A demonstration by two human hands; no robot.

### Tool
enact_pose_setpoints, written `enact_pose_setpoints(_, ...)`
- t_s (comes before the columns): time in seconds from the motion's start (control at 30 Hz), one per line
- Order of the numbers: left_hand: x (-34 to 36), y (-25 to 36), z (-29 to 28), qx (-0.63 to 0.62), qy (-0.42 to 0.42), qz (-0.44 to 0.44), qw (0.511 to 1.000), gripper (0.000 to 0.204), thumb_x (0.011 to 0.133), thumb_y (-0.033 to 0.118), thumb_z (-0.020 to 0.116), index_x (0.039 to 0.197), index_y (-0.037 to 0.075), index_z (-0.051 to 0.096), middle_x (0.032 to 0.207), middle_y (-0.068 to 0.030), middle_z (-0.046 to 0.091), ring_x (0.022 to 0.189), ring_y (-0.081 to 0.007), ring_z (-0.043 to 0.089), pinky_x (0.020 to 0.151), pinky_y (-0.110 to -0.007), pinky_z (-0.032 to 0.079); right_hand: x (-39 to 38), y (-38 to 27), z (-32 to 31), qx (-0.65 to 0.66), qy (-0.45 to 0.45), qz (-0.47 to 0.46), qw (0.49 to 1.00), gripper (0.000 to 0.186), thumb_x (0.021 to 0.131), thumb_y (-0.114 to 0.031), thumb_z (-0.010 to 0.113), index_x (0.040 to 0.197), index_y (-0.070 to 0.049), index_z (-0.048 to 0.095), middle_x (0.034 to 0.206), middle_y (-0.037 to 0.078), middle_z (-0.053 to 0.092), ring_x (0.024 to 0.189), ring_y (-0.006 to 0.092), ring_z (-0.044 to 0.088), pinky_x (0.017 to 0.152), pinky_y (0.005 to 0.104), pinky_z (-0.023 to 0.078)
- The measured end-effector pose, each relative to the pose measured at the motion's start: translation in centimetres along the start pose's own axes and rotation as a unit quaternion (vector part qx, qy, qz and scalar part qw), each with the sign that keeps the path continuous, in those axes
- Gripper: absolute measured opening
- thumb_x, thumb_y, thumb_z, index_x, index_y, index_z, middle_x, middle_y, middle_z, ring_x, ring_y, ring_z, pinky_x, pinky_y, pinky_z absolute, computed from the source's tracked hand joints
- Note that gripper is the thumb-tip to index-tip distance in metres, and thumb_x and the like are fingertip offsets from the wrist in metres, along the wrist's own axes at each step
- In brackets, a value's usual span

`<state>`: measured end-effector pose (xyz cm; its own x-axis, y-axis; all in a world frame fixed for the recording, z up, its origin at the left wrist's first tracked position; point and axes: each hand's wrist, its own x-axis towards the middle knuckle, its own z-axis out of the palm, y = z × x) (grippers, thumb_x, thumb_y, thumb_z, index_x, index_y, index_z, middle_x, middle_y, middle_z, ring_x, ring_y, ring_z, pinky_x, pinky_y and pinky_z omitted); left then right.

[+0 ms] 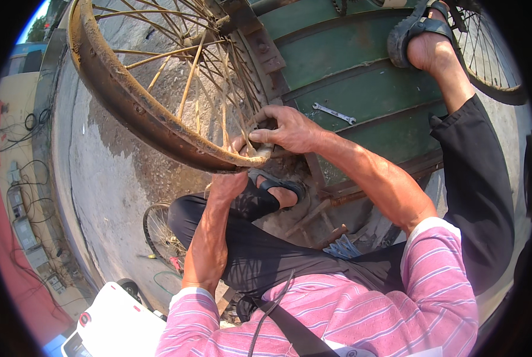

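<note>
A large rusty wire-spoked wheel (114, 95), with no tyre on its rim, tilts up in front of me at the upper left. My left hand (229, 183) comes from below and grips the near end of the rim; the rim covers much of the hand, and some fingers show among the spokes (224, 113). From the right, my right hand (292, 130) closes over the same end of the rim, thumb and fingers bent beside the spoke ends. What lies between its fingertips is hidden. A combination wrench (334, 113) rests on the green metal panel right of that hand.
Beyond my right hand is the ribbed green cart bed (361, 89) with rusty edging (361, 193). My sandalled foot (423, 44) rests on it, near a tyred bicycle wheel (492, 59). Another small wheel (158, 229) stands lower left. Wires and socket boxes (27, 235) line the left.
</note>
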<state>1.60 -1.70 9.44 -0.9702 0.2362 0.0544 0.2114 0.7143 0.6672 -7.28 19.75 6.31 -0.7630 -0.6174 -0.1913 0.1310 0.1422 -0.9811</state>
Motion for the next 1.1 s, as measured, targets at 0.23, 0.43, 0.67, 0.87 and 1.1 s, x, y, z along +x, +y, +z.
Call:
enact_pose_setpoints(0.23, -0.4, 0.2, -0.2, -0.036, 0.027, -0.017, 0.999, 0.03, 0.105, 0.015, 0.063, 0.133, 0.005, 0.068, 0.12, -0.0182, 0.071, 0.114, -0.0378, 0.067, 0.101, -0.046, 0.05, -0.8, -1.2, 0.0, 0.046, -0.015, -0.03, 0.998, 0.053, 0.097, -0.041, 0.08, 0.128, 0.002, 0.074, 0.118, 0.015, 0.077, 0.109, 0.0205, 0.069, 0.098, 0.0373, 0.054)
enact_pose_setpoints(0.43, -0.7, 0.9, -1.1, -0.191, 0.002, -0.125, 0.974, 0.033, 0.103, 0.014, 0.066, 0.134, 0.005, 0.069, 0.118, -0.0146, 0.07, 0.111, -0.0314, 0.067, 0.1, -0.043, 0.051, -1.0, -3.7, -0.8, 0.012, -0.061, -0.019, 0.998, 0.056, 0.098, -0.044, 0.078, 0.127, 0.004, 0.074, 0.116, 0.015, 0.076, 0.107, 0.0203, 0.069, 0.094, 0.0372, 0.054)
enact_pose_setpoints(0.67, -0.7, -1.5, 0.1, -0.177, 0.033, -0.141, 0.974, 0.022, 0.098, 0.011, 0.069, 0.118, 0.004, 0.073, 0.112, -0.0104, 0.068, 0.107, -0.0272, 0.065, 0.095, -0.04, 0.051, -0.6, -3.8, -0.9, -0.024, -0.06, -0.011, 0.998, 0.061, 0.095, -0.051, 0.08, 0.123, 0.003, 0.075, 0.116, 0.02, 0.077, 0.108, 0.0262, 0.072, 0.093, 0.0399, 0.055)
enact_pose_setpoints(0.87, 0.0, -0.8, 0.8, -0.292, 0.11, -0.212, 0.926, 0.019, 0.096, 0.015, 0.072, 0.11, 0.003, 0.073, 0.107, -0.0105, 0.066, 0.101, -0.0253, 0.064, 0.089, -0.04, 0.052, -0.3, -4.9, -0.9, -0.072, -0.065, 0.05, 0.994, 0.067, 0.094, -0.054, 0.08, 0.126, 0.005, 0.073, 0.119, 0.023, 0.075, 0.11, 0.0271, 0.071, 0.095, 0.0408, 0.055)
enact_pose_setpoints(1.1, 1.2, -1.7, 1.1, -0.003, 0.161, -0.04, 0.986, 0.025, 0.104, 0.016, 0.059, 0.117, -0.002, 0.07, 0.102, -0.007, 0.065, 0.082, -0.0143, 0.062, 0.068, -0.031, 0.051, -0.2, -4.2, -1.2, -0.016, -0.096, 0.031, 0.995, 0.064, 0.096, -0.052, 0.081, 0.125, 0.004, 0.072, 0.113, 0.015, 0.076, 0.108, 0.0195, 0.067, 0.095, 0.0368, 0.053)
